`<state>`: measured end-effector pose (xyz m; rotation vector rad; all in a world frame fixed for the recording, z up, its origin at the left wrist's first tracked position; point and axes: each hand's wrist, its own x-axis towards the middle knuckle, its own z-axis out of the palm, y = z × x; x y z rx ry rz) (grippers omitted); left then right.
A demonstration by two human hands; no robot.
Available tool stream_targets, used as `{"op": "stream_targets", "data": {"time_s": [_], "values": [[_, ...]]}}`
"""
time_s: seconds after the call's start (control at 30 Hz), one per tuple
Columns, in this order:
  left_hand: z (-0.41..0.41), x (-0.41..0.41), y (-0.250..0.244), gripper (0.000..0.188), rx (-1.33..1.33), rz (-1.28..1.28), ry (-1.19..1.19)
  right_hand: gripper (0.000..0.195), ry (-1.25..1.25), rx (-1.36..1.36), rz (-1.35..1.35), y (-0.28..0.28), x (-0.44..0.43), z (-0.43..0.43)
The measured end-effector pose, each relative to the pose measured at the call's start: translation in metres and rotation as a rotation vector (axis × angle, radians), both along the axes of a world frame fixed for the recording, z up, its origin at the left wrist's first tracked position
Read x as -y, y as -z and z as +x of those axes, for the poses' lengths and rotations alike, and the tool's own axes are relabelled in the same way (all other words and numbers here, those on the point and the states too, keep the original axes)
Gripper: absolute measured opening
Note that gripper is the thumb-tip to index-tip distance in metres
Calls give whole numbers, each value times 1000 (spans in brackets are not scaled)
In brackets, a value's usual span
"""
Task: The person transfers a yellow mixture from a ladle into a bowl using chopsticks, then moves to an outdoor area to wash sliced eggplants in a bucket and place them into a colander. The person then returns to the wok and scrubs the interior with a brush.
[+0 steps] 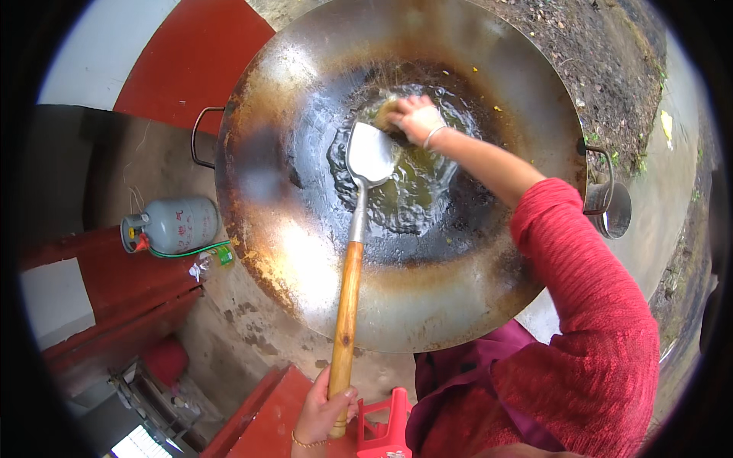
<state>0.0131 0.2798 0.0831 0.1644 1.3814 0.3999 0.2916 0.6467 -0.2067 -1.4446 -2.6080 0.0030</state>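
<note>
A very large metal wok (424, 309) fills the middle of the view, stained brown and black inside, with greenish-yellow water (409, 200) pooled at its bottom. My right hand (417, 119), slightly blurred, grips a tan scrubbing pad (387, 114) against the wok's inner surface at the water's far edge. Below the wok's near rim, my left hand (332, 403) is closed around the wooden handle of a long wok spatula (346, 309). Its metal blade (369, 153) lies over the water, just left of my right hand. Small yellow bits cling to the far wall.
A grey gas cylinder (186, 224) with a green hose stands left of the wok, beside a clear plastic bottle (220, 256). Loop handles (200, 137) stick out from the wok's sides. A metal bucket (615, 210) is at the right. Near my left hand is a red plastic stool (392, 429).
</note>
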Motion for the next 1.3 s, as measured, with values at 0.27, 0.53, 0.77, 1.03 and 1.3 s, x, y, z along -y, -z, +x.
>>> {"op": "stream_targets", "data": {"time_s": [0.27,0.53,0.77,1.03,1.3], "values": [[16,23,-1,58,-583,223,291,43,-129,291,-205,-4,92,80],[22,53,30,61,-768,309,302,35,-573,-87,50,26,88,-10],[30,67,31,62,-748,274,138,30,-379,206,440,23,-38,-3],[22,74,41,60,-603,270,30,39,-121,587,164,-37,-23,170],[11,59,50,61,-594,497,134,50,-305,472,-687,-94,181,115]]}}
